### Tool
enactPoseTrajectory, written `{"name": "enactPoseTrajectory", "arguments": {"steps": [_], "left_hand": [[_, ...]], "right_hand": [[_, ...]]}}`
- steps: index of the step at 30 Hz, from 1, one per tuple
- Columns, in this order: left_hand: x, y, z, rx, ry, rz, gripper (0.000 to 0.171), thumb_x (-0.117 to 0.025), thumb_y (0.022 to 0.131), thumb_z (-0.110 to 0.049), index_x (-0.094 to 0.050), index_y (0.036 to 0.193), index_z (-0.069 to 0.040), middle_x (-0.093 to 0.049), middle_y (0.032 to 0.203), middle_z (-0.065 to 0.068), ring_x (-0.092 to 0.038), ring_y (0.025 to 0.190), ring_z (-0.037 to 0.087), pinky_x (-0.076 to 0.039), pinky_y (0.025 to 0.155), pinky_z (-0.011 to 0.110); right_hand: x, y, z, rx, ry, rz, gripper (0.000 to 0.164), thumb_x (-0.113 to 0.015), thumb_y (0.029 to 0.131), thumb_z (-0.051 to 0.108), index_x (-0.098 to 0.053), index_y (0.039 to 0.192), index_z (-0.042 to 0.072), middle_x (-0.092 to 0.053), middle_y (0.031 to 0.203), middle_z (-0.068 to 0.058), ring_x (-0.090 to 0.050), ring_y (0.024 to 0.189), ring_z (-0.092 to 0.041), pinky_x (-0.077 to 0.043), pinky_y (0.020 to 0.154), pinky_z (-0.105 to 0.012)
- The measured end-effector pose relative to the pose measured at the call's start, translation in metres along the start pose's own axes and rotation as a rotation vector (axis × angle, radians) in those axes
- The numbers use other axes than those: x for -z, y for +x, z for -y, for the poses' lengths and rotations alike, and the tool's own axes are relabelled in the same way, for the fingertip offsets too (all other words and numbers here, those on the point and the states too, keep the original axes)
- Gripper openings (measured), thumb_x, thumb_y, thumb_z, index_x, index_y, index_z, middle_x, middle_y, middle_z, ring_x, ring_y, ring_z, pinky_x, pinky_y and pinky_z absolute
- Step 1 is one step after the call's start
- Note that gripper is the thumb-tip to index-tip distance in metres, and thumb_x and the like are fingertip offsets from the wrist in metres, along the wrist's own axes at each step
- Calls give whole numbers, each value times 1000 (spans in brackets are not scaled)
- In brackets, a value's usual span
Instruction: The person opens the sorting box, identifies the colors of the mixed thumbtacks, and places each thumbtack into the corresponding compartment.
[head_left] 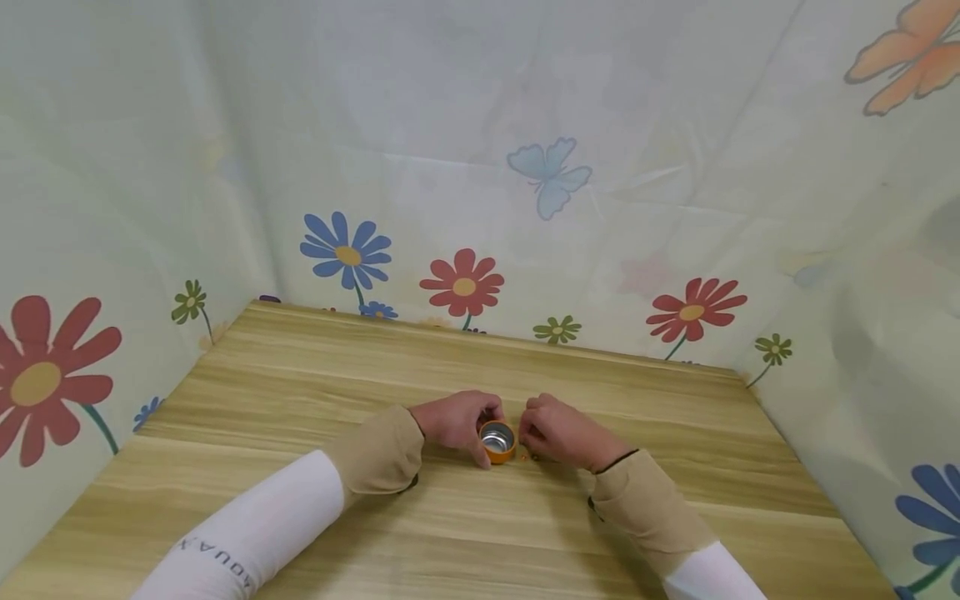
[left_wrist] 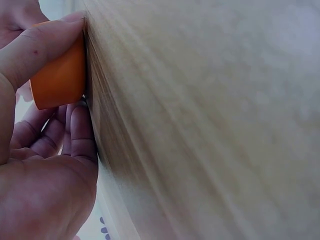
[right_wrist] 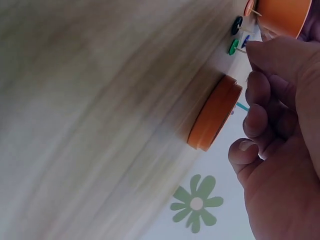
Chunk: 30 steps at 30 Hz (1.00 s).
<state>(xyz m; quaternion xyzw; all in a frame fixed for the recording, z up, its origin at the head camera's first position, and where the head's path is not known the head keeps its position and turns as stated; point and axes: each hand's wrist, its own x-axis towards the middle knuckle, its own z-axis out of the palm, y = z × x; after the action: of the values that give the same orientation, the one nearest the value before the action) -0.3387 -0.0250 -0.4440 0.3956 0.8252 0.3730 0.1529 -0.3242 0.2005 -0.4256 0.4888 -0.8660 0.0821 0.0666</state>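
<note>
A small round orange tin (head_left: 498,442) with a silvery inside stands on the wooden table. My left hand (head_left: 459,421) grips it from the left, thumb on the near side and fingers curled behind; the thumb lies across its orange wall in the left wrist view. Just right of the tin is my right hand (head_left: 562,432), fingers curled, thumb and index together at a blue thumbtack (right_wrist: 245,41), which they pinch. A green thumbtack (right_wrist: 233,47), a black thumbtack (right_wrist: 236,25) and an orange thumbtack (right_wrist: 249,7) lie on the table beside the tin, pins up.
An orange round lid (right_wrist: 215,114) lies on the table near my right hand, hidden by that hand in the head view. The wooden table (head_left: 315,367) meets fabric walls (head_left: 450,183) printed with flowers and butterflies at the back and both sides.
</note>
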Motion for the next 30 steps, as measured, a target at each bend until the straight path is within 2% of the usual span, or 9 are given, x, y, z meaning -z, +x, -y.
{"name": "enactPoseTrajectory", "arguments": {"steps": [11, 18, 30], "left_hand": [[1, -1, 0, 5, 20, 1, 51, -90, 59, -14, -54, 95, -15, -59, 89, -6, -57, 80, 9, -46, 71, 21], [2, -4, -6, 6, 6, 8, 50, -90, 59, -11, -55, 95, -12, -60, 89, -3, -57, 80, 12, -46, 71, 22], [2, -5, -8, 13, 3, 2, 50, -90, 59, -11, -55, 95, -11, -60, 90, -2, -57, 81, 13, -46, 71, 22]], "right_hand": [[4, -1, 2, -67, 103, -65, 11, -66, 89, 11, -60, 81, 17, -48, 79, 10, -44, 75, -9, -41, 66, -28], [2, -1, -1, -104, 180, -79, 9, -65, 90, 11, -61, 84, 16, -50, 79, 11, -47, 76, -7, -43, 68, -28], [-1, -7, -2, -256, 438, -119, 5, -58, 95, 13, -61, 92, 15, -53, 79, 7, -48, 68, -9, -44, 58, -27]]}}
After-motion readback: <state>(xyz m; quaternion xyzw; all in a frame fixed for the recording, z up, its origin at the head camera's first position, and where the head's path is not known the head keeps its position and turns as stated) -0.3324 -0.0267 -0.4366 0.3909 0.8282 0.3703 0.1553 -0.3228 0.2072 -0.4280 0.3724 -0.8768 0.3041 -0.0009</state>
